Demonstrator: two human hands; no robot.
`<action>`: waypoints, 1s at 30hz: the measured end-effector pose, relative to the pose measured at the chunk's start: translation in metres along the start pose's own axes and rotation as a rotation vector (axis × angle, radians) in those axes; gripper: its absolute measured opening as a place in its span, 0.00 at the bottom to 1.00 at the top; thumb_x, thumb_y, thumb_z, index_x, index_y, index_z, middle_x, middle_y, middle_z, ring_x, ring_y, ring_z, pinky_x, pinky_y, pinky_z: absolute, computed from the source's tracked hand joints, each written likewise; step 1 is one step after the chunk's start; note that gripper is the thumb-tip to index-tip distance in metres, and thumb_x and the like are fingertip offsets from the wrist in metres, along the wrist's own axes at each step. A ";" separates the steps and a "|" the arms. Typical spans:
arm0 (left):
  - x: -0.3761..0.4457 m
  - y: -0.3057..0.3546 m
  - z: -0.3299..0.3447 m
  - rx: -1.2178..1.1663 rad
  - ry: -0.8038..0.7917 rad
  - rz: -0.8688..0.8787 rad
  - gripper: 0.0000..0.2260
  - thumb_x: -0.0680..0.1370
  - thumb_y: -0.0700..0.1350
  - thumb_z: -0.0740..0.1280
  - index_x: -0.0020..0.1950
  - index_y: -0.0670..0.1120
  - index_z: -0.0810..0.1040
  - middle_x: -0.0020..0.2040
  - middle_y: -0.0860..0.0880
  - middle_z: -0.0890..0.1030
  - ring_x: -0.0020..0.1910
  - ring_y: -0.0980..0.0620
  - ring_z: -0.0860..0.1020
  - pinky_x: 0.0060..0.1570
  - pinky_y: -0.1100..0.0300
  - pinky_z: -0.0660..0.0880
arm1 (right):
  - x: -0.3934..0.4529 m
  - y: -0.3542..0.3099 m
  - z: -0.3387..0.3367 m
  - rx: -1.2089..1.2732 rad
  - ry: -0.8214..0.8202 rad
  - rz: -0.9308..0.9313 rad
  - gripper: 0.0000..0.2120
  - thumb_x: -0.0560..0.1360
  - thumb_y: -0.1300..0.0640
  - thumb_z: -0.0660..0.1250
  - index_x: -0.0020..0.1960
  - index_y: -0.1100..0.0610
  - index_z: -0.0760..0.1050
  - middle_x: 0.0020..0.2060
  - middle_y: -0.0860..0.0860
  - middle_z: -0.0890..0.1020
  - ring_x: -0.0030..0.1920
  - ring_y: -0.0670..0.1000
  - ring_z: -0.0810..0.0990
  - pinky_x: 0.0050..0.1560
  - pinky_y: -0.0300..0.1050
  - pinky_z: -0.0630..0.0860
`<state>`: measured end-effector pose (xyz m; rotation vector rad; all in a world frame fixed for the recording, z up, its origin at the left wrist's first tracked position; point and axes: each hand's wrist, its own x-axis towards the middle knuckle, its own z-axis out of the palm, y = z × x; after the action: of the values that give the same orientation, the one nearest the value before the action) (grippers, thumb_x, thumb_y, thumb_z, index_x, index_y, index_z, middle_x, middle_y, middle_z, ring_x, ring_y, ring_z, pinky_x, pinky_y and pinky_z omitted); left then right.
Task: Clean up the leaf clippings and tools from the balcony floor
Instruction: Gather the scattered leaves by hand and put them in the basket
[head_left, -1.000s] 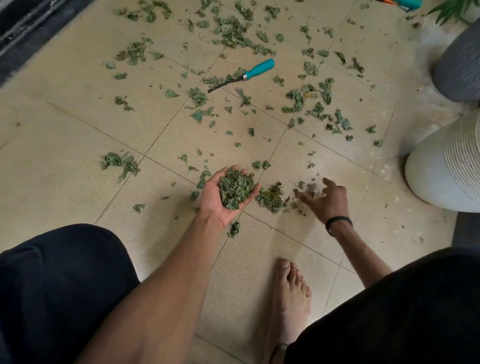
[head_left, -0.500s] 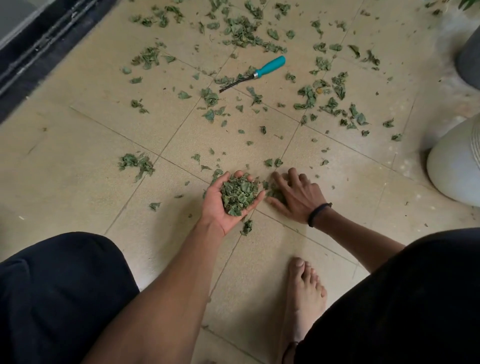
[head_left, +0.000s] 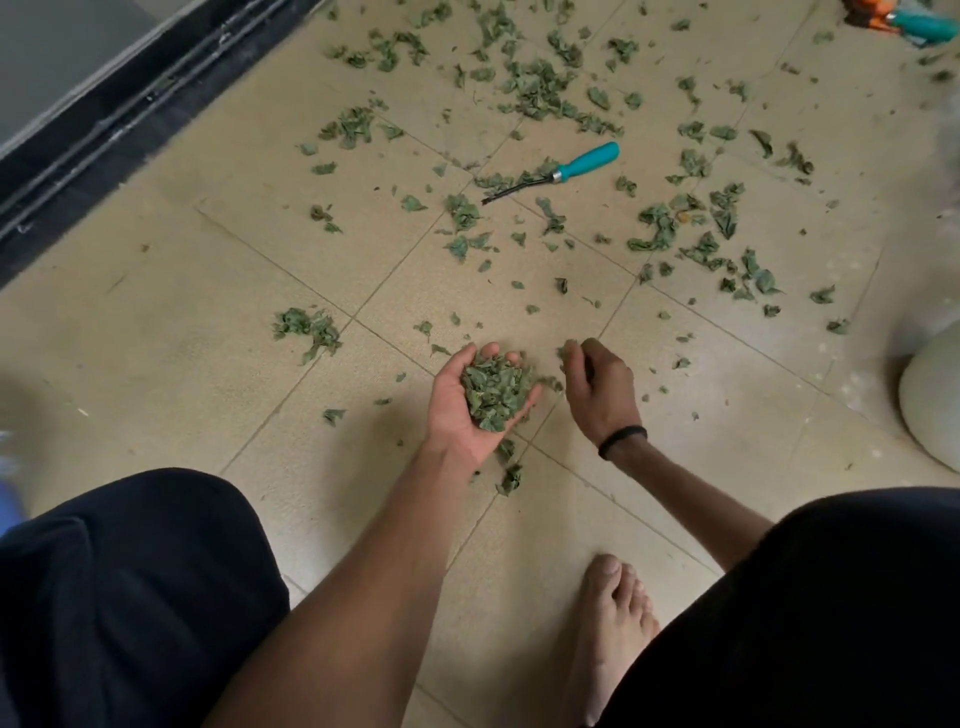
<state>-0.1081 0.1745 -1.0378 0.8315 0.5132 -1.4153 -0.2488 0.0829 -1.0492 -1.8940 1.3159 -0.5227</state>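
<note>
My bare foot (head_left: 610, 639) rests flat on the beige floor tiles (head_left: 156, 374). A black wristband (head_left: 622, 440) circles my wrist. A dark door track (head_left: 119, 124) runs along the left; a white pot (head_left: 932, 410) stands at the right edge.

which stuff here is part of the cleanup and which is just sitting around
Part of the job:
- leaf clippings scattered over the floor tiles
- heap of clippings cupped in the left hand
- right hand pinching up more leaf bits
- teal-handled hand rake
- orange and teal tool at the top right edge

Just there:
- white pot
- sliding door track
</note>
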 end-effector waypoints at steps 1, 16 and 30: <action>0.002 -0.003 0.009 -0.013 0.005 0.023 0.09 0.81 0.51 0.64 0.51 0.46 0.79 0.49 0.43 0.82 0.52 0.43 0.81 0.65 0.41 0.76 | -0.001 -0.016 0.001 0.107 0.054 0.056 0.18 0.85 0.51 0.59 0.36 0.51 0.66 0.28 0.46 0.69 0.29 0.44 0.66 0.29 0.40 0.65; -0.080 -0.006 0.205 0.133 0.075 0.177 0.15 0.83 0.49 0.61 0.38 0.48 0.77 0.38 0.50 0.77 0.39 0.54 0.77 0.48 0.60 0.75 | 0.028 -0.175 -0.101 0.174 0.201 0.093 0.12 0.79 0.52 0.62 0.40 0.56 0.75 0.31 0.48 0.77 0.32 0.45 0.72 0.33 0.44 0.69; -0.353 0.216 0.077 -0.203 0.613 0.389 0.11 0.74 0.55 0.69 0.38 0.49 0.77 0.39 0.49 0.75 0.41 0.51 0.74 0.48 0.56 0.73 | -0.108 -0.538 -0.007 0.094 -0.686 0.117 0.11 0.80 0.54 0.65 0.39 0.54 0.75 0.37 0.50 0.80 0.41 0.52 0.78 0.43 0.46 0.73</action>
<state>0.0489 0.3352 -0.6812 1.1294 0.8882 -0.7227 0.0318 0.2782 -0.6193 -1.6817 0.9128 0.1292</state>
